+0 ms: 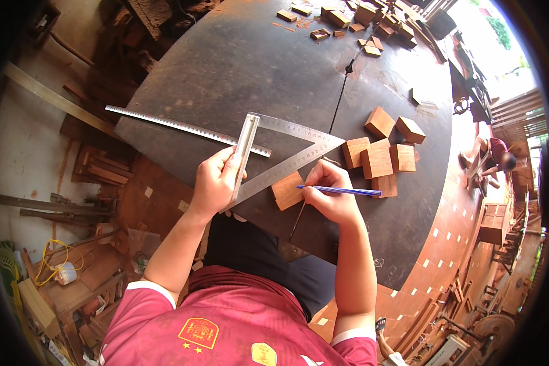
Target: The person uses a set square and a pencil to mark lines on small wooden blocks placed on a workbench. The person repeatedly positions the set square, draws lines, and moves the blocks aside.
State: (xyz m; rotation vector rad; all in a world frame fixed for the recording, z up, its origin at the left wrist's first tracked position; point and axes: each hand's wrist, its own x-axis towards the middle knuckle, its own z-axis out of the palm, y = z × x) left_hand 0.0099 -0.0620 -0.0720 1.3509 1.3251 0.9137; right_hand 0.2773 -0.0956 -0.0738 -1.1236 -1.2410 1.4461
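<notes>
My left hand [216,178] is closed around the thick edge of a metal triangle square [290,161], held over the dark tabletop. The square's pointed end reaches right, toward a group of wooden blocks [377,160]. Just below its long slanted arm sits a single wooden block [287,190]; whether the two touch I cannot tell. In my right hand [330,190] a blue pen [363,192] is pinched, its tip over that block's right side. A steel ruler [177,127] lies flat beyond my left hand, partly covered by the square.
More small blocks and offcuts [340,19] are scattered at the table's far end. A dark seam [338,97] crosses the tabletop [226,67]. At the right, another person [491,155] is low near the tiled floor. Timber and tools crowd the left wall.
</notes>
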